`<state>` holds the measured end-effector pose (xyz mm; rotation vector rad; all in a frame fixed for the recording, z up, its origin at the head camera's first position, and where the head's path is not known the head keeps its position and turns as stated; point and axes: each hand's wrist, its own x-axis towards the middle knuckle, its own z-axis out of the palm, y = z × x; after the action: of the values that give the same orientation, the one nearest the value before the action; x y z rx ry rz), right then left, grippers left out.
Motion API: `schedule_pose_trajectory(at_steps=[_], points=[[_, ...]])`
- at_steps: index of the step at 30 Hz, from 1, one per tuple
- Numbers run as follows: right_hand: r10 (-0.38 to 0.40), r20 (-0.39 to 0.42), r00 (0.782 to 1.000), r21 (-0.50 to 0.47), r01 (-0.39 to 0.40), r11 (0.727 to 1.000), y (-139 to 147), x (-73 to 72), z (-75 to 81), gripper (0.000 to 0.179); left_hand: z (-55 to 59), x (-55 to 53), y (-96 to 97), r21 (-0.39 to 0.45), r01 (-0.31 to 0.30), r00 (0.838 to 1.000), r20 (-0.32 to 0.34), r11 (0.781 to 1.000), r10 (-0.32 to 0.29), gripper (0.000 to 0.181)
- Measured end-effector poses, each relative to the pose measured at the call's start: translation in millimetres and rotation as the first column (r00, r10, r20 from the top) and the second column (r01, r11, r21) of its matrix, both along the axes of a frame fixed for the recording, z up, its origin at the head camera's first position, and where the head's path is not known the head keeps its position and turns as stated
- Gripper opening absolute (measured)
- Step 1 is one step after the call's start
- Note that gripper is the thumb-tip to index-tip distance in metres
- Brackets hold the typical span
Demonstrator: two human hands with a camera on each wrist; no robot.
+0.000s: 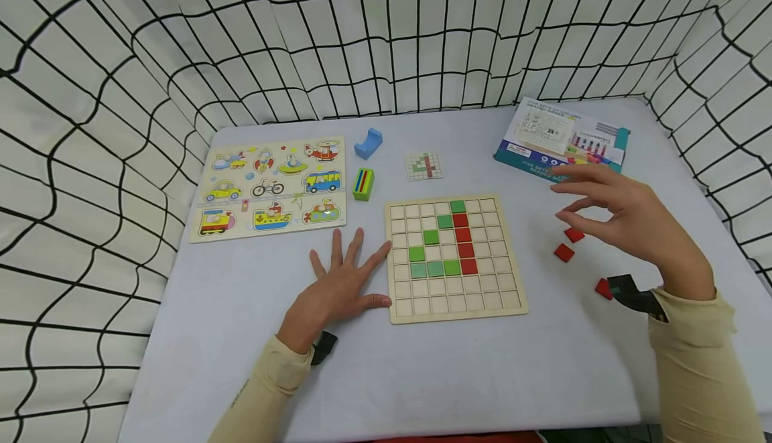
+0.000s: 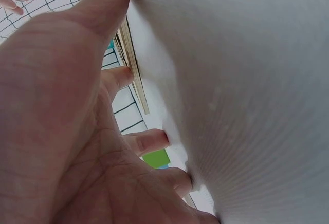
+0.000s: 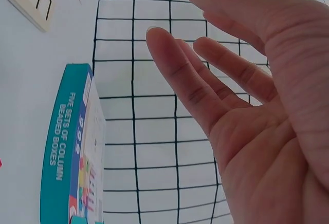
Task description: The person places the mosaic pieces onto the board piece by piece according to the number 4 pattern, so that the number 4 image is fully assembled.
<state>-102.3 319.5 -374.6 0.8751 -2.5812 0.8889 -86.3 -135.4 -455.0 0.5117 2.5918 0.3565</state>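
A wooden grid board (image 1: 458, 317) lies flat on the white table, with green tiles (image 1: 431, 236) along a diagonal and a lower row, and a column of red tiles (image 1: 463, 234). My left hand (image 1: 338, 289) rests on the table with fingers spread, its index fingertip and thumb at the board's left edge. In the left wrist view, the fingertips meet the white cloth beside the board's side. Raised over the table's right side, my right hand (image 1: 633, 218) holds nothing, its fingers extended and slightly bent. Below and left of it lie loose red squares (image 1: 564, 252).
Behind the board lies a small pattern card (image 1: 425, 167). A vehicle picture board (image 1: 271, 188) occupies the left. Between them are a green block with coloured stripes (image 1: 364, 184) and a blue curved piece (image 1: 368, 143). A flat box (image 1: 561, 138) stands back right; black netting surrounds the table.
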Motion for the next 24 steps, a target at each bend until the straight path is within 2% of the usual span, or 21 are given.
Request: schedule_pose_trajectory(at_steps=[4, 10, 15, 20, 24], points=[[-0.041, -0.006, 0.999, -0.015, 0.041, 0.999, 10, 6.1, -1.8, 0.063, -0.1, 0.2, -0.2, 0.010, -0.001, 1.000, 0.000, 1.000, 0.001, 0.098], [-0.146, 0.023, 0.989, 0.007, 0.146, 0.989, 19, 14.9, -4.7, 0.063, 0.6, 0.6, -1.0, 0.009, -0.001, 1.000, 0.007, 1.000, 0.001, 0.098], [-0.181, 0.044, 0.982, 0.022, 0.181, 0.983, 24, 18.8, -11.5, 0.063, 1.8, 0.8, -0.8, -0.002, -0.002, 1.000, 0.005, 1.000, 0.002, 0.098], [-0.206, 0.131, 0.970, 0.065, 0.199, 0.978, 29, 22.1, -22.9, 0.056, -0.4, 0.1, -0.7, -0.011, 0.000, 1.000, -0.001, 1.000, 0.000, 0.098], [-0.210, 0.199, 0.957, 0.142, 0.184, 0.973, 32, 23.0, -34.9, 0.048, -0.4, 0.0, -1.0, -0.006, 0.005, 1.000, -0.005, 1.000, -0.005, 0.098]])
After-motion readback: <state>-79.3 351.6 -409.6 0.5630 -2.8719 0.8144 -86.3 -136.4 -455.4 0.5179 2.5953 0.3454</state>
